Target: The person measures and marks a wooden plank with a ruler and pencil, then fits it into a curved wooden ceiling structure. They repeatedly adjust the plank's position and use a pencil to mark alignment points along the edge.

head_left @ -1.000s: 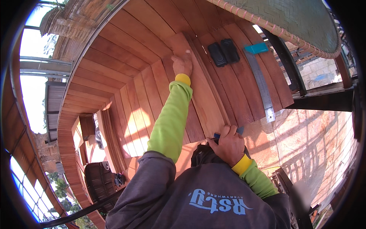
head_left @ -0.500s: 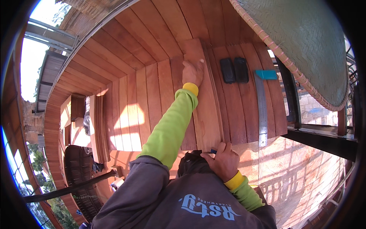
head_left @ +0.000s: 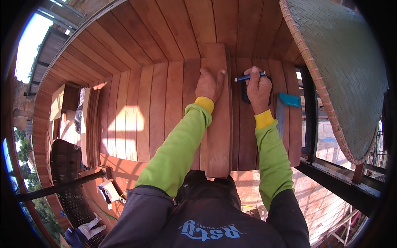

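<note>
A loose wooden plank (head_left: 217,136) lies lengthwise on the boarded wooden bench (head_left: 173,111), its near end close to my body. My left hand (head_left: 209,86) holds it across its width near the far end, fingers at the left edge and thumb at the right. To the right of the plank, my right hand (head_left: 259,90) pinches a blue pen (head_left: 251,76), its pale tip pointing left toward the plank's edge. Beneath and behind that hand is a black case (head_left: 245,94), mostly hidden. A try square (head_left: 289,99) with a turquoise handle lies farther right, its metal blade partly covered by my sleeve.
Stacked planks (head_left: 92,124) stand on the left, near a wooden box (head_left: 62,103). A large woven hat (head_left: 343,62) fills the upper right. Dark metal rails (head_left: 339,186) border the right side. A curved wooden plank wall (head_left: 173,29) rises behind the bench.
My right hand has moved from the plank's near end up and right, over the black cases, carrying the pen. My left hand stays on the plank. The view has shifted slightly.
</note>
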Demonstrator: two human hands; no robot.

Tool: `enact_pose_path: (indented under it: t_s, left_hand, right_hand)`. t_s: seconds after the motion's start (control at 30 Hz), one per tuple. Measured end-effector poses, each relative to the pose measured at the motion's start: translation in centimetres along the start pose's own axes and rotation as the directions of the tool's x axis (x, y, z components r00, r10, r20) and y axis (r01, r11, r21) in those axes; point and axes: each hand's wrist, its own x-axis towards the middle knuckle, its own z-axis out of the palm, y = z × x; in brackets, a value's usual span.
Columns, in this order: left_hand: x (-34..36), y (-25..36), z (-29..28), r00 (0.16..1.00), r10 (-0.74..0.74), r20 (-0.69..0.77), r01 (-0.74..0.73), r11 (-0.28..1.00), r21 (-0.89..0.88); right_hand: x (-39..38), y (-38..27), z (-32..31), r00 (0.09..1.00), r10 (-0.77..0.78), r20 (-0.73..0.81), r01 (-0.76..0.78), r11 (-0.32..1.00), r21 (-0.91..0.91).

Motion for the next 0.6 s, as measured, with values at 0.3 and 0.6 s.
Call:
enact_pose_path:
  t_s: [0.3,0.6]
  left_hand:
    - [-0.3,0.2,-0.4,0.999,-0.044,0.004,0.043,0.997,0.059]
    - [0.0,-0.2,0.0,1.000,-0.016,-0.013,0.017,0.997,0.074]
  right_hand:
    - [8.5,3.5,5.4,0.998,0.063,-0.003,-0.061,0.974,0.218]
    - [10.2,3.7,5.5,0.990,0.092,0.107,-0.110,0.977,0.182]
